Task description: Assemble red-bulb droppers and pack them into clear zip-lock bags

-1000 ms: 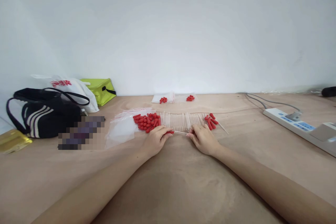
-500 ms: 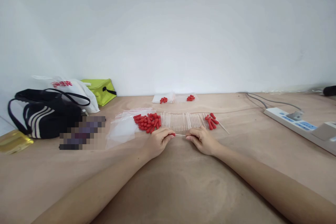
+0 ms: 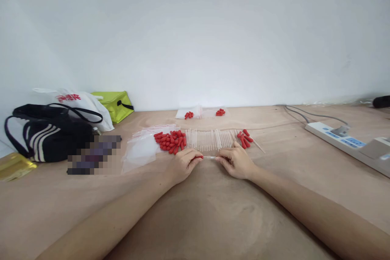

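Note:
In the middle of the head view, my left hand (image 3: 183, 165) pinches a red rubber dropper bulb (image 3: 201, 157), of which just the end shows. Opposite it, my right hand (image 3: 237, 162) has its fingers closed on a thin clear dropper tube (image 3: 209, 157). That tube spans the gap between both hands, its left end at the bulb. Right behind my hands lies a row of clear tubes (image 3: 207, 140). A pile of red bulbs (image 3: 169, 142) sits at the row's left, and a few more red bulbs (image 3: 244, 139) at its right beside a thin pale stick (image 3: 258, 146).
Flat clear zip bags (image 3: 141, 150) lie left of the pile. Two bags with red bulbs (image 3: 189, 115) are near the wall. A black bag (image 3: 57, 136), white plastic bag (image 3: 91, 105) and green bag (image 3: 114, 103) stand left. A power strip (image 3: 344, 140) lies right.
Both hands keep almost the same place and grip. The tube between them looks clearer and wider than before. The whole view has shifted slightly.

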Motion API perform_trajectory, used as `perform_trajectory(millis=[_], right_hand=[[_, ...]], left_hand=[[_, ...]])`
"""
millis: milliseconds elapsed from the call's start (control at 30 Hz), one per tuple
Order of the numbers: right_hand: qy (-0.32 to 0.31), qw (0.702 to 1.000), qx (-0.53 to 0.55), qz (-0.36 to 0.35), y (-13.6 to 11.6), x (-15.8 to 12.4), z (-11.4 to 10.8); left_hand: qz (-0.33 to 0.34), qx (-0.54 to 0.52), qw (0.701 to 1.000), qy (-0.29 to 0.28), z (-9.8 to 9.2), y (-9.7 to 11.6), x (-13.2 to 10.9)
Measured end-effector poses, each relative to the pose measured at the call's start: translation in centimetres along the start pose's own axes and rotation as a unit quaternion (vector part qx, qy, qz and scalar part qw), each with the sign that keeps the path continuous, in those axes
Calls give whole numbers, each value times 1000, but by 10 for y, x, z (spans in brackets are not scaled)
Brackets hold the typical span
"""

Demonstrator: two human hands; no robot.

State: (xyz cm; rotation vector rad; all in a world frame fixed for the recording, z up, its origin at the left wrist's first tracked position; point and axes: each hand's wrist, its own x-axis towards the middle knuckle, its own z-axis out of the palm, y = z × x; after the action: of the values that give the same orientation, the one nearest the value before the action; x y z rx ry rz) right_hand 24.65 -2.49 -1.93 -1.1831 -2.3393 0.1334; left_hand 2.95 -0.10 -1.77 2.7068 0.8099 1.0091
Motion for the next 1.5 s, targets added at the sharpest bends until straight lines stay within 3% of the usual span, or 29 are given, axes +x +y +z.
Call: perform_trajectory(millis=[267, 567, 700, 833, 1500], right_hand=[[-56, 997, 46, 25, 5, 4, 3], [3, 993, -101, -67, 1, 2, -2], [-11, 996, -68, -47, -2, 1, -2], [-26, 998, -36, -53, -2, 1, -3], [-54, 998, -16, -17, -9, 6, 3]], left_hand=[[19, 7, 1000, 12, 0, 2, 1], [18, 19, 1000, -8, 0, 3, 2], [29, 20, 999, 2, 0, 3, 3], [38, 17, 999, -27, 0, 5, 3], [35, 6, 998, -54, 2, 1, 2]])
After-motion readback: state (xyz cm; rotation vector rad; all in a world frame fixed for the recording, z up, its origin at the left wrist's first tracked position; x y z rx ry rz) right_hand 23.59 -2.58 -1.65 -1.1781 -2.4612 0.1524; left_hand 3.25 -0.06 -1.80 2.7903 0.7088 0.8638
